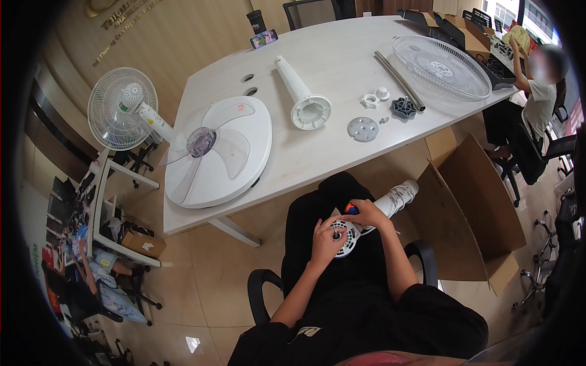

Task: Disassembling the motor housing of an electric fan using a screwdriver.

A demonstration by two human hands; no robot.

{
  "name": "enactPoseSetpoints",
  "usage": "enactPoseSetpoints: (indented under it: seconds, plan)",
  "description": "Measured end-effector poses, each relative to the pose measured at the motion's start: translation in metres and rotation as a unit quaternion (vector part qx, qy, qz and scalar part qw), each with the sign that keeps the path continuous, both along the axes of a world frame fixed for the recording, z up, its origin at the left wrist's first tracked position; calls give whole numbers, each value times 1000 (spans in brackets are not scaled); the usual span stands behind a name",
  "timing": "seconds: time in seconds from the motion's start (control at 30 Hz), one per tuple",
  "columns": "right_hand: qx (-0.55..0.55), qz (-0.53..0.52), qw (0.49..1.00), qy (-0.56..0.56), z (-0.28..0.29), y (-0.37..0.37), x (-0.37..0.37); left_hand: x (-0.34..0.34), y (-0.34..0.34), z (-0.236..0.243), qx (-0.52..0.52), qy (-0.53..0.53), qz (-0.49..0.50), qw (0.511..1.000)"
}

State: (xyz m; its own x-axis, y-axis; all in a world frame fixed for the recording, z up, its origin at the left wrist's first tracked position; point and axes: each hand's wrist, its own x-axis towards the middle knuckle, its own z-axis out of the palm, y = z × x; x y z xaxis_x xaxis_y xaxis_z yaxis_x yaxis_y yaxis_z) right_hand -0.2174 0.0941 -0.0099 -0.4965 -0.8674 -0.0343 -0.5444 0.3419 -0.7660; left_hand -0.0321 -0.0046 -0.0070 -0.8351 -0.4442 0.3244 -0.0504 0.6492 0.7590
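Note:
A white fan motor head [349,245] with a slotted round face lies across my lap, its white neck [390,200] pointing away to the right with a cord wound round the far end. My left hand [325,241] grips the slotted face, fingertips close to the dark central shaft [336,235]. Over the upper edge of the motor head, my right hand [368,213] is closed round a screwdriver with a blue and orange handle [351,208]. The screwdriver's tip is hidden by my hands.
Ahead, a white table [256,183] bears a fan base with clear blades [235,152], a white stand tube [296,85], a metal pole [397,79], a wire grille [439,67] and small parts. An open cardboard box [482,201] stands right. People sit at both sides.

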Motion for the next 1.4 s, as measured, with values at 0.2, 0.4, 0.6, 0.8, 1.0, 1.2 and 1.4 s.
enactPoseSetpoints:
  seconds: [0.2, 0.4, 0.6, 0.8, 1.0, 1.2, 1.4]
  plan:
    - [14, 2, 1000, -5, 8, 0, 2, 0, 3, 0, 1, -6, 16, 1000]
    - [6, -6, 1000, -3, 3, 0, 1, -1, 5, 0, -5, -11, 36, 999]
    - [17, 1, 1000, -12, 8, -1, 1, -1, 7, -2, -5, -1, 49, 999]
    - [-5, 4, 1000, 16, 2, -1, -1, -1, 6, -1, -19, 2, 41, 999]
    - [1, 0, 1000, 17, 4, -1, 1, -2, 12, 5, -50, -3, 57, 997]
    - [6, -4, 1000, 10, 4, -1, 1, -4, 13, 2, -37, 4, 71, 997]
    - [20, -2, 1000, -3, 6, -2, 1, -4, 13, 3, -43, 15, 76, 996]
